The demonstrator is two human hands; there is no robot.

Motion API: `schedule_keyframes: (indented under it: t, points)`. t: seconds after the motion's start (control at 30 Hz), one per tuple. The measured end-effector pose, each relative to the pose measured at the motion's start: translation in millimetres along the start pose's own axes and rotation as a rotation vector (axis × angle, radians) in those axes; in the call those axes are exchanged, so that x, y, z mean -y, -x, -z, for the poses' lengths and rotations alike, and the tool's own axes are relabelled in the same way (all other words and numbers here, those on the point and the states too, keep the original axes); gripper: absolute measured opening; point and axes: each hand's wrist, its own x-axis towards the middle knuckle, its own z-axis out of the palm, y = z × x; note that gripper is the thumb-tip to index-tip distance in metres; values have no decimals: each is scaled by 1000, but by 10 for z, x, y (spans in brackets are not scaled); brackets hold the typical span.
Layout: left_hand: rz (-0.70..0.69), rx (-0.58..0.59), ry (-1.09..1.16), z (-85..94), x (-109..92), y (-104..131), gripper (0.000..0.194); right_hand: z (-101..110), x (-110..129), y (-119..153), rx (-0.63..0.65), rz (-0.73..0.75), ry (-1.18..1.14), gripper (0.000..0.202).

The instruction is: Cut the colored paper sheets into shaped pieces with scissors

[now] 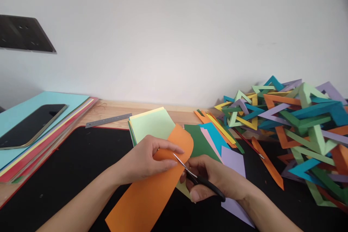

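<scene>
An orange paper sheet is tilted above the black mat, its upper end curled over. My left hand pinches it near the middle, thumb and index finger close to the scissor tips. My right hand is closed round the black handle of a pair of scissors. The slim metal blades point up and left and lie against the orange paper, beside my left fingertips. Below and behind the hands are a pale green stack, a dark green sheet and a lilac sheet.
A phone rests on large coloured sheets at the left. A metal ruler lies at the black mat's back edge. Folded paper star shapes pile up at the right, near coloured strips and an orange strip.
</scene>
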Motion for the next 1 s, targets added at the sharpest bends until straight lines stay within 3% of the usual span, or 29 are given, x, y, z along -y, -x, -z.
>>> schedule_keyframes:
  t: [1.0]
  points:
    - [33,-18,14,-8,-11,10,26,28,-30,1,-71,-31,133,45]
